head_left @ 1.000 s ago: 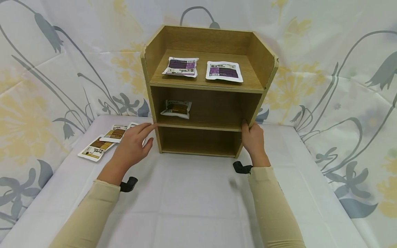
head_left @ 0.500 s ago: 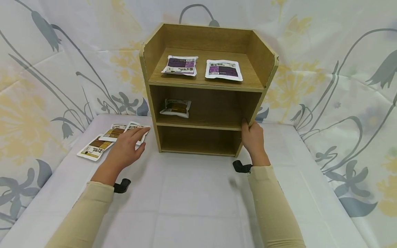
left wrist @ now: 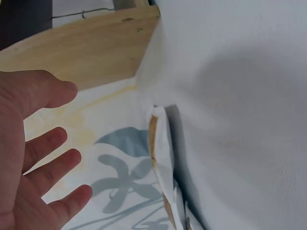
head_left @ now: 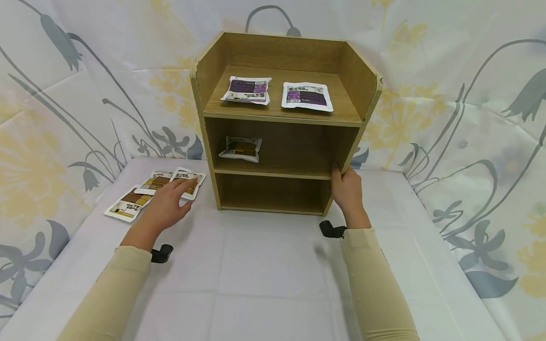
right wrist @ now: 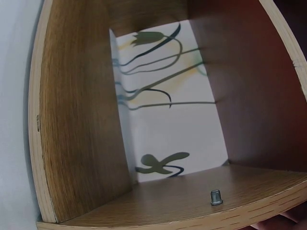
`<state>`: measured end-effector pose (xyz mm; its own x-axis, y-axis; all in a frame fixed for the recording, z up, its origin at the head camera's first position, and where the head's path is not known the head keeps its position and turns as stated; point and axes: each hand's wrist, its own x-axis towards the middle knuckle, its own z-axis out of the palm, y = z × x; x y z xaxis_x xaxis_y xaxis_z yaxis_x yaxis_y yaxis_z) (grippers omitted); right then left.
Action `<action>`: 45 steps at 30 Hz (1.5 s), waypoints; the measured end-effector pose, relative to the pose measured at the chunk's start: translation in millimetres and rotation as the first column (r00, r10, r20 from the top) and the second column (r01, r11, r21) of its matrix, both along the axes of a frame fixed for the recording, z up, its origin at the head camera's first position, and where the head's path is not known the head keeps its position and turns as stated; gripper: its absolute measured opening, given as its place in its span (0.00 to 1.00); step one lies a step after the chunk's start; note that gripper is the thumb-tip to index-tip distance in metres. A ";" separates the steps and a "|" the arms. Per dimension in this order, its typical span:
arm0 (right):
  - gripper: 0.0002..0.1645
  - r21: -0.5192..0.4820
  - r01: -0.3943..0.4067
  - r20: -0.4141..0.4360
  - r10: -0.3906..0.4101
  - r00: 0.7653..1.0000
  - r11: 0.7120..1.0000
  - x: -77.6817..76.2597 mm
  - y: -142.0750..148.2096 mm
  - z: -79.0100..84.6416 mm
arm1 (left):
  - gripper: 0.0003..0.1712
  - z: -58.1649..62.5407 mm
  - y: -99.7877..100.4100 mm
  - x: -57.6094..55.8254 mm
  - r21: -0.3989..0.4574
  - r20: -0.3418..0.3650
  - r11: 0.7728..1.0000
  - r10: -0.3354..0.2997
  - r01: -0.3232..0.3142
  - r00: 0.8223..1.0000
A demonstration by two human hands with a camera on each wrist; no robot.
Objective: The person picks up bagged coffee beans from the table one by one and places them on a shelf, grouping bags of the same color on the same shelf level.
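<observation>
My left hand hovers over flat white-and-brown food pouches at the shelf's left, fingers spread and holding nothing. Its fingertips overlap the nearest pouch in the head view; the left wrist view shows a gap between the fingers and that pouch. Beside it lie an overlapping pouch and a lower one. My right hand grips the right side panel of the wooden shelf unit, thumb on its inner face. In the right wrist view, only fingers show behind the panel.
Two purple-labelled pouches, left and right, lie on the top shelf. One brown pouch sits left on the middle shelf. A small metal peg juts from a panel. Floral cloth hangs behind the white-covered table.
My left hand has drawn away from the shelf's left edge, moving left and slightly toward me over the pouches, uncovering the nearest one. My right hand stays on the side panel.
</observation>
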<state>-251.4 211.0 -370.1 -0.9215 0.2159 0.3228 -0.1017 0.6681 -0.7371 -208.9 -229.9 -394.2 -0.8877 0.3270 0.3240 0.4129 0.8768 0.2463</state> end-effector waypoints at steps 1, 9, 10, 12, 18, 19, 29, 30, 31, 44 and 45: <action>0.32 0.000 0.001 -0.002 -0.001 1.000 1.000 0.2 0.0 0.3 | 0.35 0.1 -1.1 -1.1 -0.007 0.022 1.000 0.008 -0.008 1.000; 0.31 -0.006 -0.002 -0.008 0.002 1.000 1.000 0.7 -0.5 0.9 | 0.37 -0.6 -8.3 -8.5 -0.061 0.167 0.996 0.069 -0.060 0.983; 0.31 -0.006 -0.001 -0.008 0.001 1.000 1.000 0.7 -0.6 0.9 | 0.37 -1.2 -9.0 -9.8 -0.066 0.173 0.996 0.072 -0.061 0.982; 0.30 -0.007 0.000 -0.009 0.000 1.000 1.000 0.7 -0.7 0.9 | 0.37 -2.2 -10.0 -12.4 -0.072 0.181 0.995 0.075 -0.063 0.981; 0.31 -0.008 0.002 -0.011 -0.003 1.000 1.000 -0.1 -0.2 0.2 | 0.37 -6.3 -12.9 -20.3 -0.079 0.209 0.994 0.085 -0.070 0.974; 0.31 -0.009 0.001 -0.011 -0.001 1.000 1.000 -0.2 -0.2 -0.1 | 0.37 -7.5 -13.7 -21.6 -0.079 0.210 0.994 0.085 -0.070 0.974; 0.31 -0.013 0.002 -0.012 -0.002 1.000 1.000 0.3 -0.5 0.6 | 0.37 -13.8 -17.1 -29.5 -0.085 0.275 0.989 0.143 -0.124 0.951; 0.31 -0.013 0.002 -0.011 -0.003 1.000 1.000 0.5 -0.5 0.7 | 0.37 -14.0 -17.3 -30.5 -0.088 0.275 0.988 0.147 -0.128 0.950; 0.31 -0.013 0.002 -0.010 -0.002 1.000 1.000 0.6 -0.5 1.0 | 0.37 -14.3 -17.3 -31.5 -0.090 0.274 0.987 0.151 -0.131 0.950; 0.31 -0.004 -0.001 -0.020 0.001 1.000 1.000 -1.4 1.4 -2.4 | 0.35 -20.6 -18.1 -43.7 -0.133 0.309 0.975 0.214 -0.180 0.927; 0.31 -0.004 -0.002 -0.020 0.002 1.000 1.000 -1.3 1.3 -2.3 | 0.34 -21.1 -18.3 -44.9 -0.135 0.315 0.974 0.218 -0.184 0.924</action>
